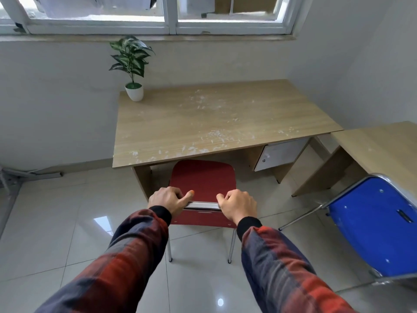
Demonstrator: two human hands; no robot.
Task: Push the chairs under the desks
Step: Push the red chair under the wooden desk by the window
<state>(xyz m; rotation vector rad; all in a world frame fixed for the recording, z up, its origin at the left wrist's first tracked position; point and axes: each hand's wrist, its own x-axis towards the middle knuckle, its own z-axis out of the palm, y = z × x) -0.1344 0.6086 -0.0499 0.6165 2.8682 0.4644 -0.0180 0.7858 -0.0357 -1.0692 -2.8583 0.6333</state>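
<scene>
A red plastic-seated chair with chromed steel legs (pixel 203 177) is held at the metal top rail of its backrest, the left hand (pixel 168 198) and the right hand (pixel 238 205) each curled in a closed grip around the rail; the front of the seat is already tucked beneath the near edge of the light wood-laminate table (pixel 214 118), while the rear legs stand out on the glossy tiled floor (pixel 56 222). A skewed push is judged the chief risk: the seat sits close to the table's left side panel, and a drift that way could jam it there, while legs catching on a tile joint could tip the chair forward. The seat looks smooth and rigid, the frame light. A white-potted green plant (pixel 133 71) is seen at the table's far left corner. A blue padded folding chair with a chrome frame (pixel 379 222) is left standing clear of a second wooden table (pixel 383 150) at right, not yet pushed in
</scene>
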